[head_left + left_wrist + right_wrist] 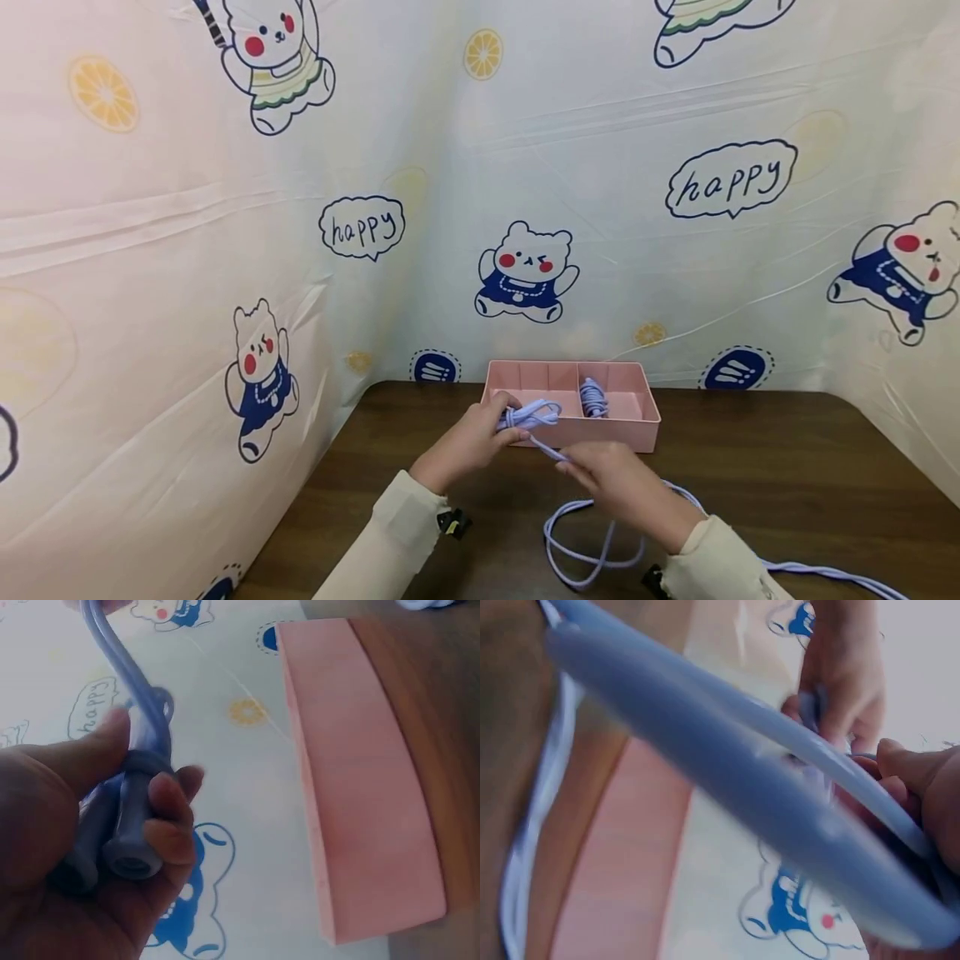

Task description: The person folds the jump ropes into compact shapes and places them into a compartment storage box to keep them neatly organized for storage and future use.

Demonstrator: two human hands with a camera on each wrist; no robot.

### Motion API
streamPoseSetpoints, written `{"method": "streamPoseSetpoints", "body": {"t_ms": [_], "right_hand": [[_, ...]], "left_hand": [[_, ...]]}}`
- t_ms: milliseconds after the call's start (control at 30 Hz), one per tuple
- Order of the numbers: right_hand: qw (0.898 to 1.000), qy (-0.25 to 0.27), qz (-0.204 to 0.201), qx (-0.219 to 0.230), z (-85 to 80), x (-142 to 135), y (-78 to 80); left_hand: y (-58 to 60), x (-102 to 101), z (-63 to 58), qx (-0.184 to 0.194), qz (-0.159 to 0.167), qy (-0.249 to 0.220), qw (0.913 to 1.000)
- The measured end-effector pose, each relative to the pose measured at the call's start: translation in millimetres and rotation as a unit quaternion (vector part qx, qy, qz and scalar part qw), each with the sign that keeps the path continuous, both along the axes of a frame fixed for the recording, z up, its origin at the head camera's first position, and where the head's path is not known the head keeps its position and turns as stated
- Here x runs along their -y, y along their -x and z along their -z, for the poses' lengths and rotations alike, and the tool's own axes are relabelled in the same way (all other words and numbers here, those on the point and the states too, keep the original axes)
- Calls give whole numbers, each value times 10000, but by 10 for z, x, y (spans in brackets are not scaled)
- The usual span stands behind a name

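Note:
My left hand (474,433) holds a folded bundle of a lilac jump rope (534,414) in front of the pink box (585,435). In the left wrist view, two tube-shaped handles (135,825) with flared ends lie between its thumb and fingers, cord crossing over them. My right hand (617,482) pinches the doubled cord a short way to the right of the bundle. From there the loose cord (592,558) loops on the table and trails off to the right. The right wrist view shows blurred cord close to the camera.
A second wound lilac bundle (593,398) lies inside the box, just right of its divider. The box stands near the back of the dark wooden table (810,467). A pale printed cloth (630,250) hangs behind and along both sides.

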State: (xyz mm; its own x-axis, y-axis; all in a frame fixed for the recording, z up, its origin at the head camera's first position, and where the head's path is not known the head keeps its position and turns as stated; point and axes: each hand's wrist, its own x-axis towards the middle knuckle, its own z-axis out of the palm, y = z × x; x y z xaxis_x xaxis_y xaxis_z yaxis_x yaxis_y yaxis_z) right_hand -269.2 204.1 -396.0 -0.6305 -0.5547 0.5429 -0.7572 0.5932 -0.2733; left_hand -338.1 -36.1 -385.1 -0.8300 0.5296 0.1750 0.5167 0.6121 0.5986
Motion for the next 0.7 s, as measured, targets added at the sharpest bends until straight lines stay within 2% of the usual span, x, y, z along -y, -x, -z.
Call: {"method": "streamPoseSetpoints", "body": {"t_ms": [133,267,433,533,700], "right_hand": [[9988,-59,147,-469,-146,-60,42],[9944,-533,50,-914,-245,-57,86],[9911,-948,-169,-916,-341,-3,140],[9931,-844,-89,-814,-376,12,192],[9981,-210,50,-577,-380,-23,292]], "left_hand": [[-14,-16,-22,54,190,224,9996],[-77,-103,-18,221,610,521,9965],[-180,-236,-23,340,1161,493,9914],[-216,-275,-47,162,1276,435,9907],[-251,-276,-85,-174,1282,301,9911]]}}
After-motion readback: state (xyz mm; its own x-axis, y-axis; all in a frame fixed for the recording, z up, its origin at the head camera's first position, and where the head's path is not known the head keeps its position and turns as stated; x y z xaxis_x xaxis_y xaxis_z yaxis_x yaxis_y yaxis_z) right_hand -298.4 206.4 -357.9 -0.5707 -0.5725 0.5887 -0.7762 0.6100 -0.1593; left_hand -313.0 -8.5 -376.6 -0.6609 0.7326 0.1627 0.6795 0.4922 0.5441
